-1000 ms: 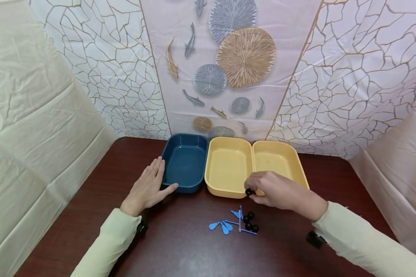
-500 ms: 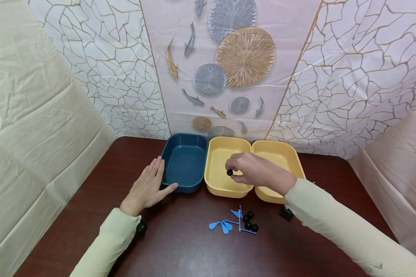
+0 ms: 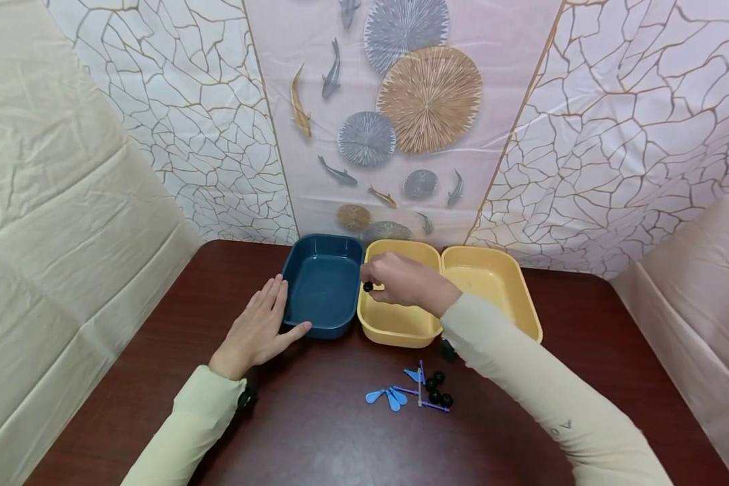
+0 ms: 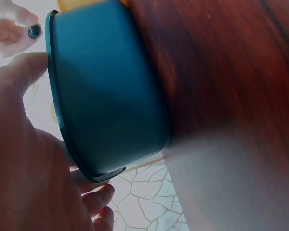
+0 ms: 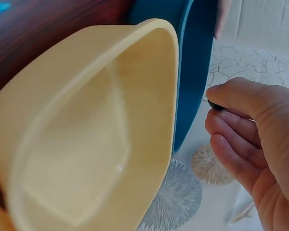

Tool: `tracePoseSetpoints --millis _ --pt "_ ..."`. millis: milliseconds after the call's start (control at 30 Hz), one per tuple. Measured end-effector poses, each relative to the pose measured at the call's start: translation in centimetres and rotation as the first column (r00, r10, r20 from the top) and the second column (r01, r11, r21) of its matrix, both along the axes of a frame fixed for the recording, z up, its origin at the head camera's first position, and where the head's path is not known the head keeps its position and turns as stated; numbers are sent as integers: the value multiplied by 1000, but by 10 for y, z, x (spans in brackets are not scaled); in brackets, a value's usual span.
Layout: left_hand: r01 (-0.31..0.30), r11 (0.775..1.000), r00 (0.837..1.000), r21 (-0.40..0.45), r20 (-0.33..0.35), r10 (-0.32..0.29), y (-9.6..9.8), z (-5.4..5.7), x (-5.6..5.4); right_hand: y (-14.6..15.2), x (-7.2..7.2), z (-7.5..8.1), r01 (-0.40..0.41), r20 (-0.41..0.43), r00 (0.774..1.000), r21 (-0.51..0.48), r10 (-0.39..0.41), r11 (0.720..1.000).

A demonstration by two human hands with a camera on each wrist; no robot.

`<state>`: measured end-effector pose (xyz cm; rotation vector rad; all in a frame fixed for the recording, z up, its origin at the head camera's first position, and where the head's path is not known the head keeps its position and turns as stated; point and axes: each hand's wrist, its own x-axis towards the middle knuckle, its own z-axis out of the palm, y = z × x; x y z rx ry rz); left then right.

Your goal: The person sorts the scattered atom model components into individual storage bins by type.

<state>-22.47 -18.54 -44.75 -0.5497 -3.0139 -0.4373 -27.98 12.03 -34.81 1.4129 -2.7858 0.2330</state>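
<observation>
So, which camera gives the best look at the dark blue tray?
The head view: it looks down into the dark blue tray and shows most of its rim, with the left hand at its side. The left wrist view shows mainly its outer wall, close up; the right wrist view, only part of it beyond a yellow tray.

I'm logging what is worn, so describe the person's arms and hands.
The left sleeve and right sleeve are long and pale cream; the right one bears a small dark marking. A small black device shows at the left wrist, another at the right. The left hand and right hand are bare, without gloves.
</observation>
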Motion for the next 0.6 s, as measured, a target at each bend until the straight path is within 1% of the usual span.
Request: tracePoseSetpoints --millis 167,333,500,600 --pt "0 1000 1000 3 0 0 -1 -1 0 -23 -14 -5 19 14 1000 14 -19 1000" --pt "5 1000 1000 3 -11 -5 -1 -2 0 -48 -25 -10 55 66 996 7 -56 998" --pt "12 1000 1000 5 -12 -12 -1 -2 -1 -68 -34 -17 134 118 984 20 -135 991" --pt "12 1000 1000 10 -9 -12 -1 -3 -1 -78 -40 -23 186 133 973 30 -188 982"
